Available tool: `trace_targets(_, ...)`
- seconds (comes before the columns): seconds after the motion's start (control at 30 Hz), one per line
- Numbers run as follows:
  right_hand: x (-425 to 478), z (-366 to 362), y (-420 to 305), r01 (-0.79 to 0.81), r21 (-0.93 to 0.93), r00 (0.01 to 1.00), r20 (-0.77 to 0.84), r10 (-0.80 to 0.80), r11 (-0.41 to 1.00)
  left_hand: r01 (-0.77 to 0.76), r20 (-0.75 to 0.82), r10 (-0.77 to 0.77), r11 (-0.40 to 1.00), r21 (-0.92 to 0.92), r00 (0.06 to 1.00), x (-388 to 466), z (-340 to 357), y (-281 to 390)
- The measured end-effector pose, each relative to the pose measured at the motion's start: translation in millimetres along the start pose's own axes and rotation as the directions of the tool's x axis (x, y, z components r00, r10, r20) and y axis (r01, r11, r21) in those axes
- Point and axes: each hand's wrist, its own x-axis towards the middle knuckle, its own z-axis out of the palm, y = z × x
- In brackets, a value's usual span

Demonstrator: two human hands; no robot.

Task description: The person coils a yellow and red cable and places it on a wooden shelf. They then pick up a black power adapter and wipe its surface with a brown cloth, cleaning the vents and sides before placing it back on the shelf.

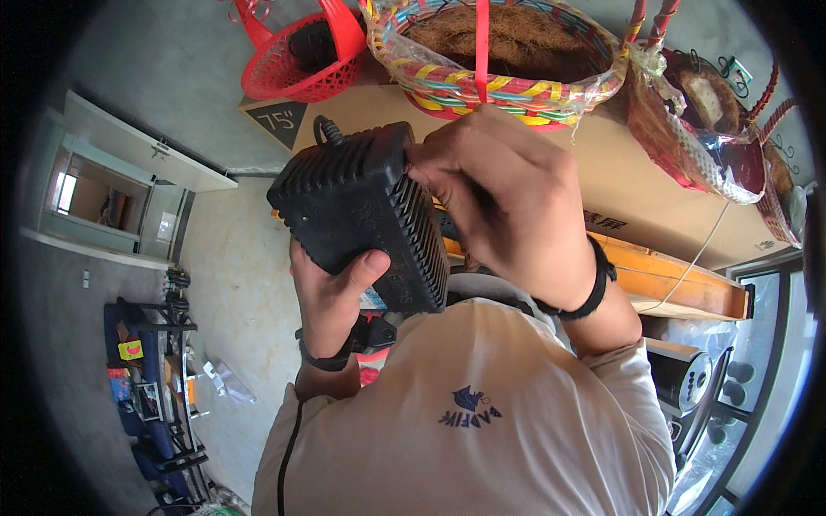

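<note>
My left hand (329, 284) grips a black plastic power adapter (348, 213) from below, its thumb pressed on the broad face. The adapter is tilted, with ribbed sides and raised marks on its face. A short cable with a ridged strain relief (332, 133) comes out at its upper left. Bent fingers of my right hand (510, 193) touch the adapter's upper right corner. Whether something small is pinched between those fingertips is hidden. Black straps circle both my wrists.
Beyond my hands lies a large cardboard box (613, 168) bearing print. On it stand a red plastic basket (290, 71), a woven multicoloured basket (439, 90) with brown fibrous material, and other wrapped baskets. A wooden ledge (697, 274) runs at right. A cluttered rack (184, 387) stands far left.
</note>
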Motion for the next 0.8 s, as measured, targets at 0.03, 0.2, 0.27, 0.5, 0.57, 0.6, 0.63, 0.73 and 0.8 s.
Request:
trace_targets(0.03, -1, 0, -5, 0.010, -0.008, 1.000, -0.005, -0.010, 1.000, 0.004, 0.009, -0.004, 0.999, -0.042, 1.000, -1, 1, 0)
trace_targets(0.2, -4, -2, -11, -0.172, 0.198, 0.985, 0.046, 0.166, 0.965, -0.008, -0.008, 0.008, 1.000, -0.015, 1.000, 2, 2, 2)
trace_targets(0.27, -2, -7, -5, -0.331, 0.310, 0.943, 0.129, 0.306, 0.891, -0.054, -0.012, 0.054, 0.998, 0.022, 0.998, 3, 2, 2)
trace_targets(0.5, -3, 3, 11, -0.504, 0.489, 0.849, 0.127, 0.514, 0.712, -0.161, -0.013, 0.167, 0.968, 0.195, 0.986, 2, -4, -8)
trace_targets(0.57, -5, 5, 8, -0.521, 0.522, 0.838, 0.165, 0.519, 0.675, -0.180, -0.009, 0.186, 0.963, 0.201, 0.983, 3, -4, -10)
trace_targets(0.6, -6, 6, 6, -0.529, 0.540, 0.833, 0.184, 0.521, 0.655, -0.179, -0.007, 0.183, 0.967, 0.179, 0.983, 3, -3, -9)
trace_targets(0.63, -6, 6, 4, -0.544, 0.567, 0.819, 0.200, 0.537, 0.618, -0.178, -0.004, 0.180, 0.971, 0.158, 0.984, 3, -3, -9)
trace_targets(0.73, -6, 4, -6, -0.600, 0.635, 0.757, 0.253, 0.602, 0.487, -0.253, 0.021, 0.257, 0.930, 0.268, 0.966, 3, -8, -14)
trace_targets(0.8, -2, -1, -15, -0.642, 0.647, 0.709, 0.296, 0.640, 0.412, -0.234, 0.032, 0.234, 0.935, 0.266, 0.972, 1, -9, -11)
